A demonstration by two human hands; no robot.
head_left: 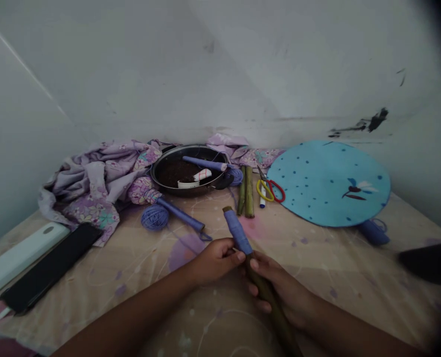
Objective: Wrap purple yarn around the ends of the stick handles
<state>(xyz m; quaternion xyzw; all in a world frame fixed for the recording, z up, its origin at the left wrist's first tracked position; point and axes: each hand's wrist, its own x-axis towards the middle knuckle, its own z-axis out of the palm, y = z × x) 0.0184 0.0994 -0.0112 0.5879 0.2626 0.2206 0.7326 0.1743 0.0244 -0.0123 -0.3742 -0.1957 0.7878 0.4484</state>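
Note:
My right hand is wrapped round a green-brown stick, which slants up and away from me. Purple yarn covers the upper part of the stick in tight turns, leaving its bare tip showing. Just below these turns my left hand is closed, thumb and forefinger pinched at the stick's left side on the yarn strand; the fingertips partly hide it. Beyond my left hand lies a ball of purple yarn, with a strand trailing toward that hand. Beside the ball rests another yarn-wrapped stick, its far end in flowered cloth.
A dark pan holds brown matter, a purple-wrapped stick and white pieces. Right of it lie bare green sticks, scissors, a marker and a blue round mat. Crumpled cloth and a black phone lie left.

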